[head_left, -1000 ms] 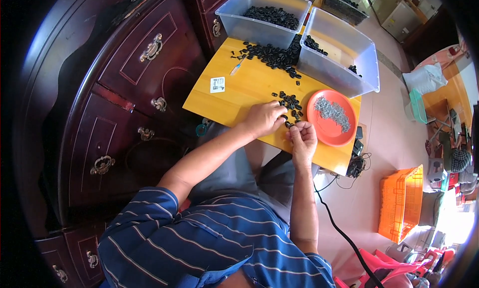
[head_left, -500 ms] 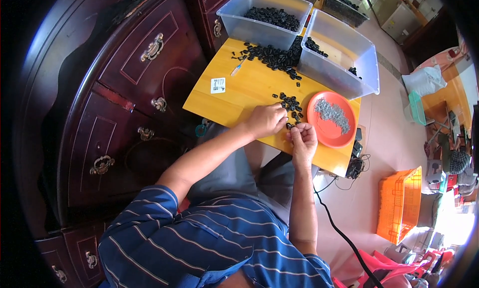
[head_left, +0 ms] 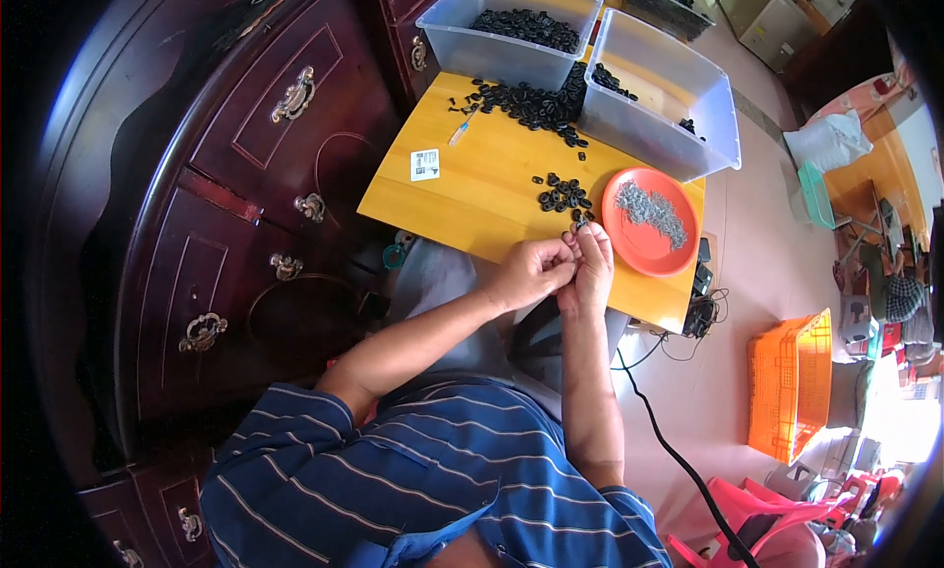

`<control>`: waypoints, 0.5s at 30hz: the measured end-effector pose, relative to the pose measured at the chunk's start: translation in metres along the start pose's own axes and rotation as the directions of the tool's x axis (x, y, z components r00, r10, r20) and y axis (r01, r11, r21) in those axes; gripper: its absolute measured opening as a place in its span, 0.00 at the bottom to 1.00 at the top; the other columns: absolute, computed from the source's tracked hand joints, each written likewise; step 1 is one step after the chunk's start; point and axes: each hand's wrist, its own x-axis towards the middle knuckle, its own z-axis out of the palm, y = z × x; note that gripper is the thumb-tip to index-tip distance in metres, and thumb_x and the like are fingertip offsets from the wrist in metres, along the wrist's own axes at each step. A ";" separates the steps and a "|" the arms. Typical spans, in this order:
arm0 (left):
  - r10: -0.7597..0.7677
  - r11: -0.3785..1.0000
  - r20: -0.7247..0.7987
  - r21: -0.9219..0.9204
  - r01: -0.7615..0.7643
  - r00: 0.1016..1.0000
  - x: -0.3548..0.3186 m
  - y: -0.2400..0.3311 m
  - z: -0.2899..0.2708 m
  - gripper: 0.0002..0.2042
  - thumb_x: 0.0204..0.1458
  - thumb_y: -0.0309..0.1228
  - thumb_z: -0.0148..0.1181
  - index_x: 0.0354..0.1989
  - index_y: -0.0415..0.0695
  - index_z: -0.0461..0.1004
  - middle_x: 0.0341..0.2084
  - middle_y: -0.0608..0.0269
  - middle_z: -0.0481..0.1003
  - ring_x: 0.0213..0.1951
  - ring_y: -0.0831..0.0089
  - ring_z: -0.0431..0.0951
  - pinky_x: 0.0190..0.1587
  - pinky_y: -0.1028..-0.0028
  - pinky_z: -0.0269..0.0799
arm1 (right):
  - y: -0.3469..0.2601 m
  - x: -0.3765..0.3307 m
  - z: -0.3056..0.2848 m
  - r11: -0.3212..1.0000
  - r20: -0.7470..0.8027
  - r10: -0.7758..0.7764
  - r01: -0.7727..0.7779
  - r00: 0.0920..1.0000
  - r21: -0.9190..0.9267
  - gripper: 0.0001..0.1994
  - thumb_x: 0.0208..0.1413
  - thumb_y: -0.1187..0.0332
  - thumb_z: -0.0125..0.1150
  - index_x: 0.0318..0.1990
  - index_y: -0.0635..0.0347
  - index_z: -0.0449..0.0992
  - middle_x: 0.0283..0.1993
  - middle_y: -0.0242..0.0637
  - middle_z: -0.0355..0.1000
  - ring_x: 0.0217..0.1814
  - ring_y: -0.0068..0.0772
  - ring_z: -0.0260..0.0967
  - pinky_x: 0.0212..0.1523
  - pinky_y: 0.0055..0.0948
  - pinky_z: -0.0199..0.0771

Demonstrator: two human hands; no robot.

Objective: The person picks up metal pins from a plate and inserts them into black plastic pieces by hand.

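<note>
My left hand is closed in a pinch, its fingertips touching my right hand just over the table's near edge. Whatever lies between those fingers is too small to make out. My right hand is closed too, with a small black piece showing at its fingertips. Beyond them lies a small heap of black oval pieces with openings in them. An orange-red plate sits right of the heap, bearing a pile of small silvery-grey parts.
Two clear plastic bins with black pieces stand at the table's far side. A larger black pile spreads before them. On the yellow table lie a white label and a slim blue-and-white tool. Dark drawers rise at left.
My left hand has drawn back from the black heap toward me and now meets my right hand. My right hand has tilted upward, fingertips slightly farther forward.
</note>
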 end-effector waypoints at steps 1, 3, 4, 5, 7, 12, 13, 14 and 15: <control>-0.001 1.000 0.006 0.000 0.001 1.000 -0.001 0.001 0.001 0.01 0.62 0.23 0.58 0.37 0.39 0.74 0.28 0.71 0.75 0.29 0.85 0.75 0.31 0.81 0.72 | -0.001 -0.001 0.002 1.000 -0.004 -0.004 0.004 1.000 0.002 0.03 0.63 0.76 0.59 0.42 0.58 0.73 0.38 0.36 0.76 0.38 0.26 0.73 0.41 0.23 0.75; 0.007 0.996 -0.021 0.084 -0.005 1.000 -0.003 0.003 0.001 0.02 0.59 0.20 0.59 0.36 0.39 0.73 0.28 0.70 0.75 0.31 0.86 0.75 0.33 0.81 0.71 | -0.004 -0.005 0.005 0.996 -0.036 0.077 -0.075 0.996 0.055 0.03 0.63 0.76 0.59 0.42 0.58 0.73 0.38 0.36 0.76 0.38 0.26 0.73 0.42 0.24 0.77; 0.008 0.996 -0.014 0.084 -0.007 1.000 -0.004 0.012 0.003 0.02 0.59 0.20 0.59 0.36 0.39 0.73 0.28 0.70 0.75 0.31 0.86 0.75 0.33 0.81 0.71 | -0.005 -0.005 0.003 0.994 -0.019 0.096 -0.094 0.995 0.061 0.03 0.64 0.75 0.59 0.42 0.57 0.73 0.39 0.35 0.76 0.40 0.26 0.73 0.44 0.24 0.77; 0.026 0.990 -0.007 0.140 -0.024 1.000 -0.007 0.024 0.005 0.02 0.58 0.19 0.59 0.37 0.38 0.73 0.28 0.70 0.75 0.31 0.85 0.75 0.34 0.81 0.72 | -0.006 -0.007 0.003 0.994 -0.020 0.092 -0.090 0.996 0.062 0.03 0.64 0.75 0.59 0.42 0.57 0.73 0.39 0.35 0.76 0.40 0.26 0.73 0.44 0.24 0.77; 0.044 0.980 0.000 0.196 -0.044 0.999 -0.009 0.031 0.004 0.04 0.56 0.18 0.60 0.37 0.38 0.73 0.29 0.69 0.75 0.31 0.85 0.75 0.35 0.81 0.72 | -0.007 -0.010 0.005 0.977 -0.018 0.181 -0.177 0.983 0.122 0.04 0.64 0.73 0.61 0.43 0.57 0.74 0.39 0.35 0.76 0.41 0.27 0.74 0.45 0.25 0.77; 0.131 0.966 0.120 0.206 -0.154 0.984 -0.012 0.038 -0.007 0.10 0.55 0.16 0.60 0.45 0.39 0.78 0.31 0.70 0.77 0.36 0.83 0.77 0.41 0.77 0.74 | -0.015 -0.014 0.010 0.939 -0.074 0.314 -0.298 0.947 0.171 0.06 0.63 0.69 0.63 0.45 0.57 0.76 0.40 0.33 0.77 0.42 0.28 0.74 0.47 0.27 0.78; 0.129 0.966 0.124 0.207 -0.153 0.984 -0.011 0.041 -0.009 0.10 0.55 0.16 0.60 0.45 0.39 0.78 0.31 0.70 0.77 0.36 0.83 0.77 0.41 0.77 0.74 | -0.016 -0.015 0.011 0.928 -0.079 0.345 -0.327 0.935 0.179 0.07 0.63 0.68 0.63 0.45 0.58 0.76 0.40 0.33 0.77 0.43 0.29 0.73 0.47 0.28 0.78; 0.166 0.951 0.143 0.237 -0.197 0.976 -0.010 0.045 -0.011 0.11 0.53 0.17 0.61 0.44 0.40 0.79 0.32 0.64 0.79 0.36 0.77 0.79 0.42 0.74 0.75 | -0.017 -0.016 0.012 0.928 -0.080 0.344 -0.325 0.936 0.184 0.07 0.63 0.68 0.63 0.45 0.58 0.76 0.40 0.33 0.77 0.43 0.29 0.73 0.47 0.28 0.78; 0.202 0.933 0.163 0.266 -0.240 0.966 -0.009 0.049 -0.012 0.11 0.52 0.17 0.62 0.43 0.42 0.80 0.33 0.59 0.81 0.36 0.71 0.81 0.44 0.72 0.76 | -0.018 -0.016 0.012 0.914 -0.084 0.371 -0.348 0.925 0.208 0.06 0.63 0.69 0.63 0.45 0.58 0.76 0.40 0.34 0.77 0.43 0.29 0.73 0.47 0.29 0.78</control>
